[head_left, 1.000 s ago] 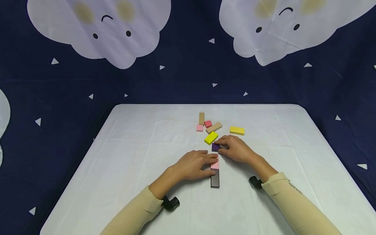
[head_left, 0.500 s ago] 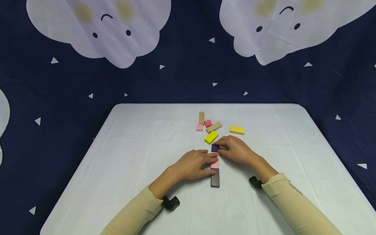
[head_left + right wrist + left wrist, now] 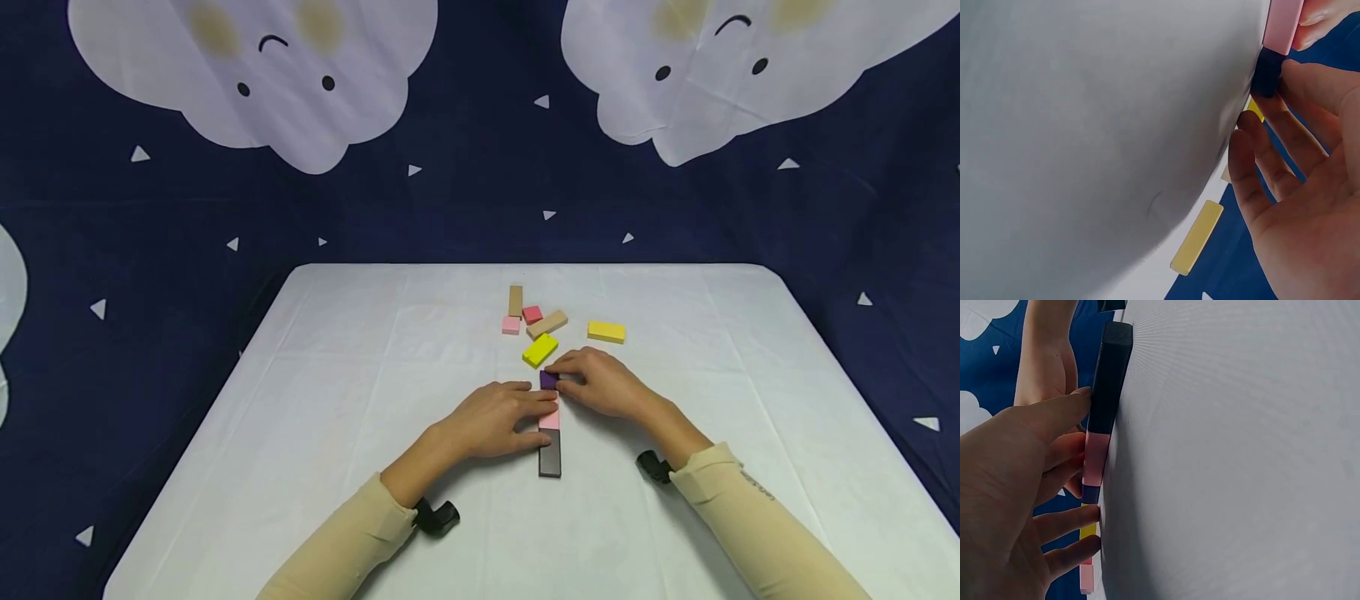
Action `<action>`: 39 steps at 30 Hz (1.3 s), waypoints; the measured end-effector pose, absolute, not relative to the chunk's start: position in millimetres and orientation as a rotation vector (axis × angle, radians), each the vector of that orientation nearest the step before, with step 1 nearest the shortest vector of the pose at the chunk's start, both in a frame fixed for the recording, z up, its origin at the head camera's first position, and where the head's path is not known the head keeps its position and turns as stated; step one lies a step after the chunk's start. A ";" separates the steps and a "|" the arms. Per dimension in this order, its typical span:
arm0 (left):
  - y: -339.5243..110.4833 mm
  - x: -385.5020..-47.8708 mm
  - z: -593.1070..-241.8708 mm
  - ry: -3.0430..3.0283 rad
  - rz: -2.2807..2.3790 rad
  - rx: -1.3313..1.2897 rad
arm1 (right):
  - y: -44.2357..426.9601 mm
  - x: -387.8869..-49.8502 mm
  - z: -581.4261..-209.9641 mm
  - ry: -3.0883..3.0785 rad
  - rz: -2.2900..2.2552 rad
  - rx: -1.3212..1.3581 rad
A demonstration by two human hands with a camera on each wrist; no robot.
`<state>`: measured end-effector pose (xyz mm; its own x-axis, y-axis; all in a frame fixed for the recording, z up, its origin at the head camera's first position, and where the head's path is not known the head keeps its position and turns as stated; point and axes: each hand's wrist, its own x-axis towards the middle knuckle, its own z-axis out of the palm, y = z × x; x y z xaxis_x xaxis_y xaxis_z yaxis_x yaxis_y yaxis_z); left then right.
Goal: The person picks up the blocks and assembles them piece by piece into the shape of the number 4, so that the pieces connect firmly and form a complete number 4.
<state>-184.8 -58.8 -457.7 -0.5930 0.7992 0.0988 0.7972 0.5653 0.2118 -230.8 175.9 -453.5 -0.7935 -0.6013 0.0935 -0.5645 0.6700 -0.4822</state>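
Observation:
In the head view a dark grey block (image 3: 550, 454) and a pink block (image 3: 549, 417) lie end to end in a line on the table. My left hand (image 3: 491, 421) rests over them from the left, thumb on the grey block and fingertips on the pink one, fingers fairly straight. At the far end of the line sits a small purple block (image 3: 548, 380). My right hand (image 3: 603, 383) pinches it between thumb and fingers. In the right wrist view the purple block (image 3: 1268, 72) touches the end of the pink block (image 3: 1283, 25).
Beyond the hands lie a bright yellow block (image 3: 540, 351), two wooden blocks (image 3: 547, 324) (image 3: 515, 301), a red block (image 3: 532, 315) and a small pink cube (image 3: 511, 325). Another yellow block (image 3: 606, 332) lies farther right. A white cloth covers the table (image 3: 337, 375).
My right hand has drawn the purple block slightly toward the person, closing the gap to the pink block. The left hand has stayed in place.

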 end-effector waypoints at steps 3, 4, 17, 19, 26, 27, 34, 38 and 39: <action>-59.0 -184.3 -457.6 2.774 0.370 1.412 | 175.3 -230.0 -453.7 2.802 -0.764 -0.999; -59.0 -184.3 -457.7 2.774 0.368 1.410 | 175.1 -229.9 -453.6 2.807 -0.757 -1.001; -58.8 -184.8 -459.0 2.773 0.374 1.404 | 171.6 -226.7 -450.0 2.810 -0.738 -0.964; -58.7 -185.0 -459.1 2.775 0.371 1.408 | 171.4 -226.6 -449.7 2.804 -0.748 -0.959; -58.9 -184.9 -459.0 2.772 0.368 1.412 | 171.0 -226.8 -450.0 2.792 -0.772 -0.945; -58.8 -184.9 -459.0 2.771 0.367 1.410 | 171.0 -226.9 -450.2 2.791 -0.773 -0.942; -58.5 -185.3 -460.2 2.771 0.362 1.404 | 171.2 -227.5 -451.2 2.792 -0.777 -0.943; -59.2 -184.6 -459.1 2.784 0.374 1.376 | 171.9 -227.8 -451.8 2.796 -0.778 -0.942; -59.3 -184.4 -458.7 2.789 0.376 1.364 | 172.0 -227.7 -451.8 2.796 -0.780 -0.944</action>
<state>-184.4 -59.3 -458.7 -0.6195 0.7796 0.0920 0.7762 0.5907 0.2205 -227.7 172.0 -451.8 -0.8052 -0.5881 0.0758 -0.5424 0.6789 -0.4949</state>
